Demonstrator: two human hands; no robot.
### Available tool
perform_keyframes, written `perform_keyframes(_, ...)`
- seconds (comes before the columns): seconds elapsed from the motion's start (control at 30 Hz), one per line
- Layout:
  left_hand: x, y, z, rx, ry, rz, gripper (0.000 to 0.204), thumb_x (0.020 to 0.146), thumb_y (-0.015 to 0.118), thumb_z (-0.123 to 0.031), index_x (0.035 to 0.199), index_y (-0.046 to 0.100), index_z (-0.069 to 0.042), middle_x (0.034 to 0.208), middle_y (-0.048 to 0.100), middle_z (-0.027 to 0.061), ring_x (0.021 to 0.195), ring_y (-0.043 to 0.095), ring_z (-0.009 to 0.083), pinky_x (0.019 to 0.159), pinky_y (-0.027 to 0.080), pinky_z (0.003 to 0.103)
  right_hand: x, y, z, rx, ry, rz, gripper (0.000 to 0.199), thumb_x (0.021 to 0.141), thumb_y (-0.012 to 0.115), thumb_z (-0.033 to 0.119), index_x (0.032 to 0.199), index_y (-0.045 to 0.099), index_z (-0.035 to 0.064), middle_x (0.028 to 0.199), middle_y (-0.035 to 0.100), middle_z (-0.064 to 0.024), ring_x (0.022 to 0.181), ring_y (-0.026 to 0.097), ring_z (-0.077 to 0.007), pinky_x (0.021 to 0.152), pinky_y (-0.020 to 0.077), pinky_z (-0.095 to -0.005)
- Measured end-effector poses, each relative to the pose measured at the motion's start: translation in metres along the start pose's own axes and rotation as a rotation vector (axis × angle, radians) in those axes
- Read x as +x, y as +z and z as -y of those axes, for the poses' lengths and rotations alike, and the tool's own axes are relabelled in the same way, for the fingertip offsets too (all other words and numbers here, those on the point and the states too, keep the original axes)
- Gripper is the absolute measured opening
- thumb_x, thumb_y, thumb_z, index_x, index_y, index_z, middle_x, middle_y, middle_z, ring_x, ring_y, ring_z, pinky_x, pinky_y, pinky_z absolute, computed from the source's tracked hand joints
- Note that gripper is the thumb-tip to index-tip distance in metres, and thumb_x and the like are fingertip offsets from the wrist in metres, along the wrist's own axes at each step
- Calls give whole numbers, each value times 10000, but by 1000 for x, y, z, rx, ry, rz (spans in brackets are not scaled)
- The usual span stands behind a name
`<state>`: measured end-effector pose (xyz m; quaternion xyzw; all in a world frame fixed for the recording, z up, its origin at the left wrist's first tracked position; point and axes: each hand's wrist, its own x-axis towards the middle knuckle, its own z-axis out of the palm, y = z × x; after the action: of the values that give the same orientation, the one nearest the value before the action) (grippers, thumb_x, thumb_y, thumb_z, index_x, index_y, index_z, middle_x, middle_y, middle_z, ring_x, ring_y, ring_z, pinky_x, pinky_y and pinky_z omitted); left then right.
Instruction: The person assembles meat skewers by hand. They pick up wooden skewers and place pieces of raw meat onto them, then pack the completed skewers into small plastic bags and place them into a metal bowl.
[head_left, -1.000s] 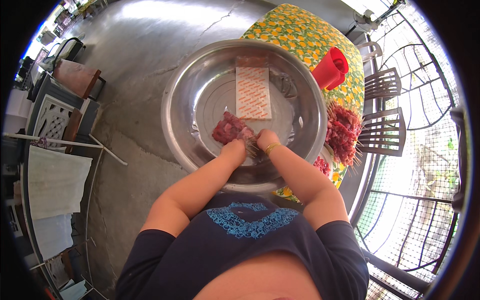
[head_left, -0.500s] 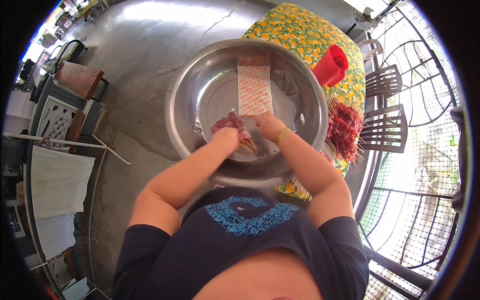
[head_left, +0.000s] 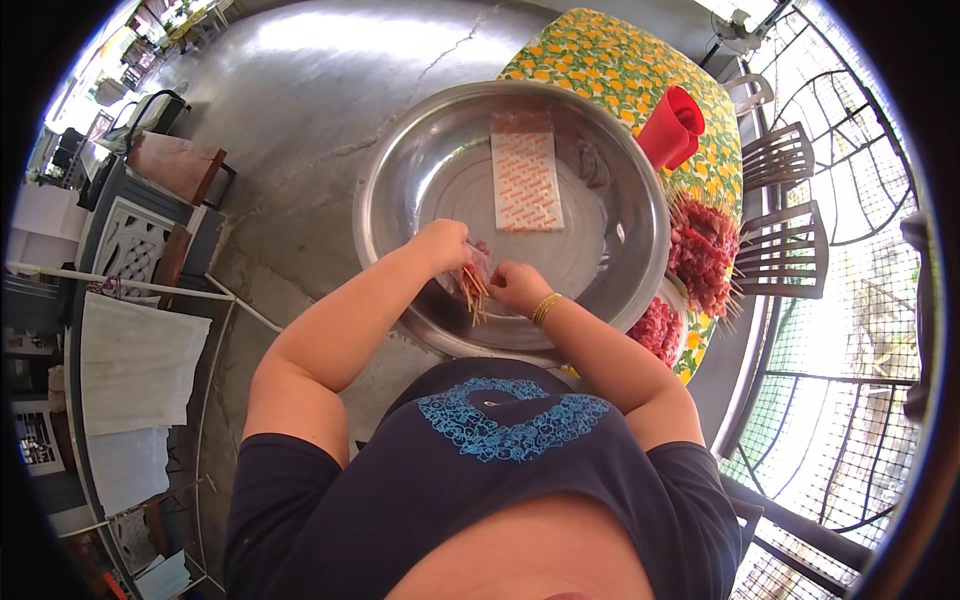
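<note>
Over the near left part of a wide steel basin [head_left: 372, 200], my left hand [head_left: 442, 246] is closed around a bundle of raw meat skewers [head_left: 472, 284] in clear plastic. Their bare wooden ends point down toward me, while my hand covers much of the meat. Close on its right, my right hand [head_left: 518, 289] has its fingers pinched together at the edge of the clear plastic bag [head_left: 482, 260]. Farther in, a stack of flat plastic bags with orange print [head_left: 527, 182] lies on the basin's bottom.
Right of the basin, a table with a lemon-patterned cloth [head_left: 600, 50] holds a red pitcher [head_left: 670, 130], a heap of meat skewers [head_left: 703, 258] and a dish of raw meat [head_left: 657, 330]. Slatted chairs [head_left: 785, 250] stand beyond. A rack with white cloths [head_left: 140, 350] is at left.
My left hand has lifted and turned the skewer bundle so the sticks point more toward me. My right hand has left the stack of printed bags and come back to the bundle.
</note>
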<state>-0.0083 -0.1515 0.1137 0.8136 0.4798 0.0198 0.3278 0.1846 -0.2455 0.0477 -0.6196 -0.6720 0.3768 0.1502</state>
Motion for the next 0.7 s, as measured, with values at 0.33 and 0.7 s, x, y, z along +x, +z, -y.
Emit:
perform_keyframes(0.33,4,-1,4,-114,34,69,179,786,725,-144,823,642,9,658,661,139,570,681,203,516,534,331,-7,27,6,-23,-9,-81,280,868,624,263,859,721,0,877,691,-257,879,662,-442,812,521,-511)
perform_keyframes(0.7,-9,-49,-9,-131,21,447,116,774,685,-115,799,625,-18,740,685,84,688,688,163,568,504,307,-34,-71,32,-58,-111,19,226,798,684,227,835,700,4,798,679,-223,775,650,-401,709,512,-460)
